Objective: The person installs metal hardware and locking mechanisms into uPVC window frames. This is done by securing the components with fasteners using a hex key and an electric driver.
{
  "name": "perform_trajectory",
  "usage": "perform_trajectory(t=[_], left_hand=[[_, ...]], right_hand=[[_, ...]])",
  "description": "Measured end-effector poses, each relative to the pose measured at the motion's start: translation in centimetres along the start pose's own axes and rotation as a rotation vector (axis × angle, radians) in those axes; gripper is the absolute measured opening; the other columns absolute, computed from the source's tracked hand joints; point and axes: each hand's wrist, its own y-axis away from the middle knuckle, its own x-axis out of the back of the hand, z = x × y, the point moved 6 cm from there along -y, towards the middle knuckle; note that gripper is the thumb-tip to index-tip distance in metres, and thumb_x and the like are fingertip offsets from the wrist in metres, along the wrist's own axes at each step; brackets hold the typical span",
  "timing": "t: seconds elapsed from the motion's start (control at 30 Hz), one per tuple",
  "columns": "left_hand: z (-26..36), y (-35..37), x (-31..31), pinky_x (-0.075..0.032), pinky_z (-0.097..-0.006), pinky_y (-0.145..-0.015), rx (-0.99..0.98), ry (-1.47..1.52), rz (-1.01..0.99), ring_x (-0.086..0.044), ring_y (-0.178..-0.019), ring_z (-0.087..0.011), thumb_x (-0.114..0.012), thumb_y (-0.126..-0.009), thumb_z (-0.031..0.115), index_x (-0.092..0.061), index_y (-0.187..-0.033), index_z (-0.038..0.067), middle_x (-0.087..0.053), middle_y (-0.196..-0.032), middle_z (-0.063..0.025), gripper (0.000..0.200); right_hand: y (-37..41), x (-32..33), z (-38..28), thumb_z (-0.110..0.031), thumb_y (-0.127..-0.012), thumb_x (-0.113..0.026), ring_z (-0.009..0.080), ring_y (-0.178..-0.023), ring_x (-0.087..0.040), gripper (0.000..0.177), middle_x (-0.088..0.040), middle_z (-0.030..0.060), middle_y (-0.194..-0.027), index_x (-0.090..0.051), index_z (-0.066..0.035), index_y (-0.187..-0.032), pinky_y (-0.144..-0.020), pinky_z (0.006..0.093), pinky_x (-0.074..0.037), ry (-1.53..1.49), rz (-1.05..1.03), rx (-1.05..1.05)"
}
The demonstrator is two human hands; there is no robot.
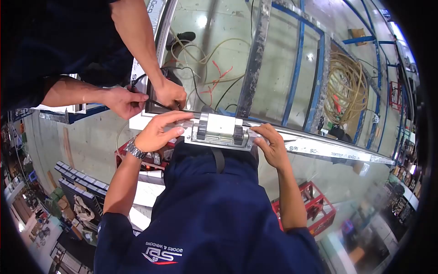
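Note:
A silvery metal roller bracket with a white block on top and black wheel-like parts at both sides sits in front of me at the frame's near edge. My left hand, with a metal watch at the wrist, grips its left end between thumb and fingers. At the other end, the thumb and fingertips of my right hand pinch the bracket. The long window or door frame profile, wrapped in printed white film, runs just behind it. What the underside of the bracket rests on is hidden.
A co-worker's two hands hold a black strip at the frame corner, upper left. Beyond stands a blue metal rack with a coiled hose. Red crates stand on the floor at either side of me. Loose hoses lie beyond the frame.

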Motion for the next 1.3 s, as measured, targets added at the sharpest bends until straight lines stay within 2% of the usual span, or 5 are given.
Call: perform_trajectory(t=[0.6,0.73,0.97,1.07,1.3], left_hand=[[-2.5,-5.0,-1.3,-0.044,-0.0369,-0.107,0.247,0.149,-0.400,-0.059,-0.128,-0.0242,-0.067,-0.097,0.051,-0.058,-0.146,0.009,-0.067,-0.133,-0.0149,0.065],[-3.8,-5.2,-1.4,-0.046,-0.0311,-0.103,0.265,0.161,-0.292,-0.060,-0.123,-0.0143,-0.048,-0.112,0.042,-0.065,-0.137,0.005,-0.070,-0.126,-0.0094,0.047],[-6.1,-5.0,-1.4,-0.050,-0.0326,-0.100,0.419,0.293,-0.152,-0.066,-0.116,-0.0199,-0.057,-0.107,0.043,-0.070,-0.125,0.002,-0.073,-0.118,-0.0116,0.047],[0.5,-4.6,-1.0,-0.053,-0.0353,-0.095,-0.163,-0.153,0.071,-0.068,-0.113,-0.0273,-0.072,-0.097,0.039,-0.069,-0.128,0.005,-0.071,-0.123,-0.0126,0.046],[0.3,-6.3,-2.0,-0.055,-0.0435,-0.084,-0.167,-0.383,-0.027,-0.069,-0.095,-0.0361,-0.075,-0.094,0.040,-0.070,-0.124,0.004,-0.071,-0.110,-0.0163,0.047]], right_hand=[[-1.8,-0.1,1.9,-0.026,-0.107,-0.058,0.0216,-0.084,-0.051,0.034,-0.055,0.0082,-0.082,-0.061,0.003,-0.090,-0.081,0.0349,-0.043,0.071,0.090,-0.040],[-2.2,-0.1,2.3,-0.031,-0.107,-0.057,0.0272,-0.091,-0.057,0.039,-0.063,0.0125,-0.086,-0.067,0.005,-0.099,-0.084,0.0357,-0.047,0.097,0.038,-0.246],[-2.9,-0.3,1.7,-0.030,-0.101,-0.066,0.0253,-0.107,-0.064,0.035,-0.070,0.0114,-0.106,-0.066,-0.004,-0.125,-0.096,0.0365,-0.049,-0.081,0.189,-0.145],[-2.9,-1.0,-4.5,-0.036,-0.087,-0.078,0.0347,-0.107,-0.066,0.052,-0.071,0.0148,-0.116,-0.065,-0.006,-0.127,-0.103,0.0461,-0.049,0.418,0.133,0.251],[-6.3,-2.8,-2.0,-0.050,-0.090,-0.074,0.0417,-0.099,-0.065,0.055,-0.069,0.0183,-0.105,-0.066,-0.001,-0.113,-0.089,0.0487,-0.052,0.431,-0.136,0.200]])
